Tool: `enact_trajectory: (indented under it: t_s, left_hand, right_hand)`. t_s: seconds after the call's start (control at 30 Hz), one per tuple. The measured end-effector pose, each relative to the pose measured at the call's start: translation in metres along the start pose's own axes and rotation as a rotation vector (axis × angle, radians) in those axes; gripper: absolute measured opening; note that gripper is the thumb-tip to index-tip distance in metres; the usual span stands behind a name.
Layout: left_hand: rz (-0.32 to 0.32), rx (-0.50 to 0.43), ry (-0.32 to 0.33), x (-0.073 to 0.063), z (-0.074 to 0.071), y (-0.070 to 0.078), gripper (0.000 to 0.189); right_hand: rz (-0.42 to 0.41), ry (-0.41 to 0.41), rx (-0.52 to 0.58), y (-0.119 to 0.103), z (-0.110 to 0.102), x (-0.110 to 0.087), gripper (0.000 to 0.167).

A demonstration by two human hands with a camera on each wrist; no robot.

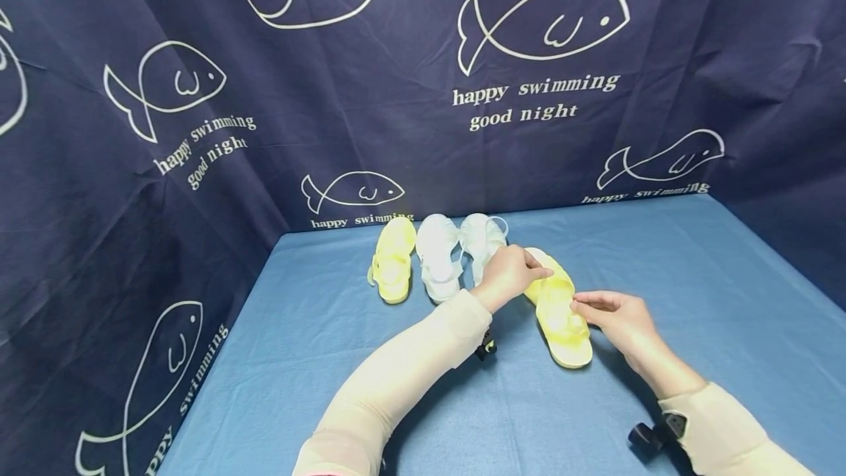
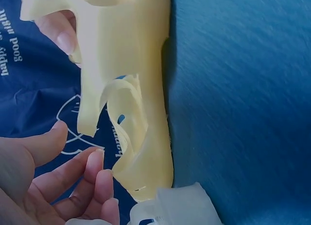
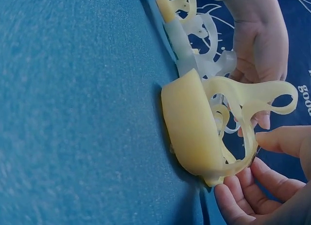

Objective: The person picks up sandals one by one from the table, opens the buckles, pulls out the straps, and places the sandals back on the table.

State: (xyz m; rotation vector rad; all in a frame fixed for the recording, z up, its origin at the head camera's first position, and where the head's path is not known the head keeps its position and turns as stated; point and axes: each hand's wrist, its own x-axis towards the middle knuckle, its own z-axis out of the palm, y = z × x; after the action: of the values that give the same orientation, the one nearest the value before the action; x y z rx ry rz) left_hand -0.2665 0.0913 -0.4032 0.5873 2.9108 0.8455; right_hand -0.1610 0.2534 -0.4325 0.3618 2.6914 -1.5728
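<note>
A yellow sandal lies on the blue cloth at an angle, between my two hands. My right hand pinches the edge of its strap between thumb and forefinger, as the right wrist view shows. By the far part of the sandal is my left hand. In the left wrist view, the left thumb and fingers stand apart beside a loose strap of the yellow sandal, with nothing between them. A translucent whitish sandal is partly hidden behind the left hand.
Left of that sandal stand a second whitish sandal and another yellow sandal, side by side. A blue cloth covers the table. A dark curtain with fish drawings hangs behind it.
</note>
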Motion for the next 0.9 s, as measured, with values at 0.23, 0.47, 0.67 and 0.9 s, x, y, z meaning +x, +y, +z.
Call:
enact_trajectory:
  t_s: [0.23,0.47,0.67,0.9]
  left_hand:
    - [-0.005,-0.041,-0.002,-0.001,0.000,-0.001,0.021]
    - [0.025,-0.091,0.000,-0.003,-0.003,-0.004,0.020]
    - [0.081,-0.057,0.039,-0.012,-0.007,-0.006,0.026]
    - [0.121,-0.111,0.090,-0.029,-0.010,-0.006,0.038]
  right_hand:
    - [-0.006,-0.006,-0.004,-0.002,0.003,0.000,0.051]
    - [-0.026,0.005,-0.029,-0.001,0.003,0.001,0.051]
    - [-0.057,0.009,-0.049,0.002,0.003,0.000,0.055]
    - [-0.090,-0.026,-0.053,0.007,-0.003,-0.002,0.065]
